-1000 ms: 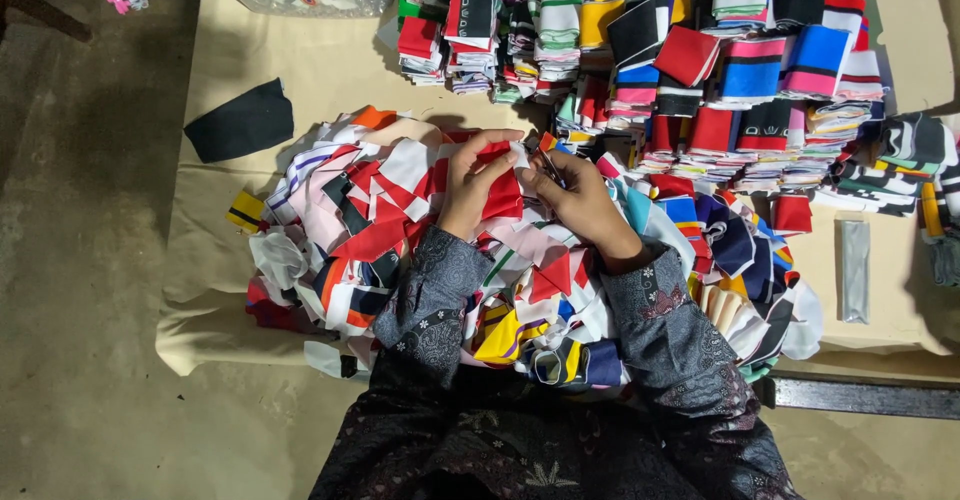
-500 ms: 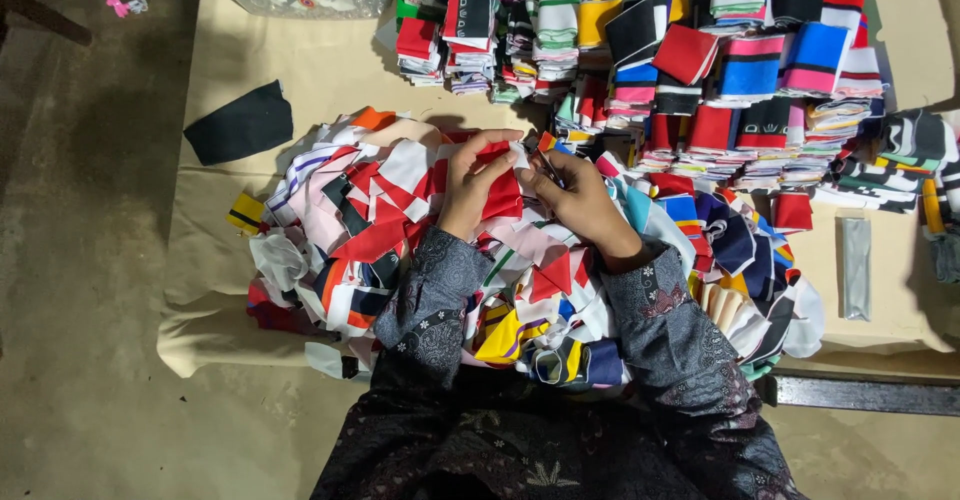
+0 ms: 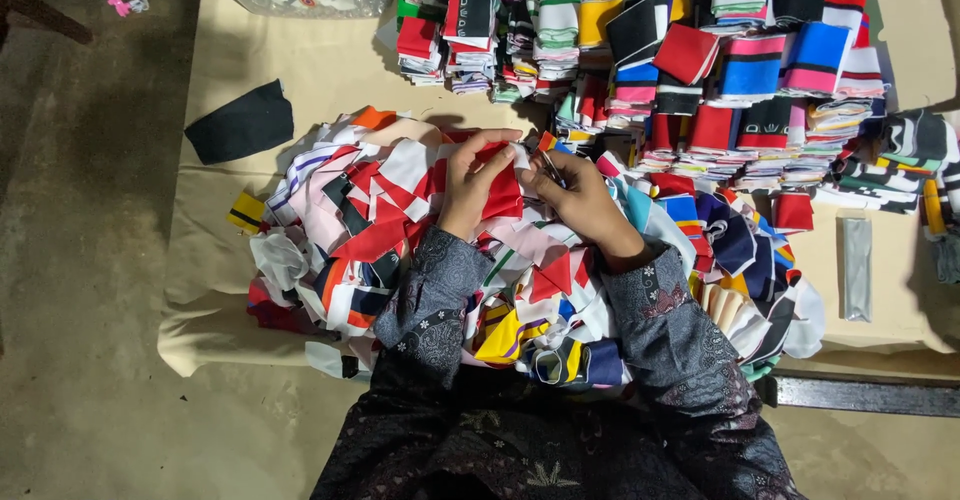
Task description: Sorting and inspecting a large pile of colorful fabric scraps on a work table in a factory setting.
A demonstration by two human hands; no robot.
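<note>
My left hand (image 3: 470, 182) pinches a red cloth piece (image 3: 502, 192), thumb and fingers pressed together on its upper edge, holding it up just above the loose heap of cut pieces (image 3: 400, 220) that covers the near part of the bench (image 3: 300, 70). My right hand (image 3: 585, 203) sits just beside the red piece on its right, its grip closed around a small pair of snips (image 3: 551, 167) whose thin metal tip points at the top corner of the piece. Whether the blades themselves are apart or together I cannot tell; they are too small to make out.

The red piece looks thin, light and limp. It sags where I do not support it, so I judge it will fold and slide if I hold it in the middle. The best hold seems to be right at the edge near where the snips work, with the cloth stretched a little between my two hands so the corner stays taut. It is not fragile, but a stray thread or a folded layer could slip between the blades.

Beyond the red piece, further from me, stand neat stacks of folded pieces (image 3: 740, 70) in red, blue, pink, black and white. To the left of the heap a black piece (image 3: 240, 125) lies alone on the pale cover. Well to the right of the heap lies a grey strip (image 3: 857, 268).
</note>
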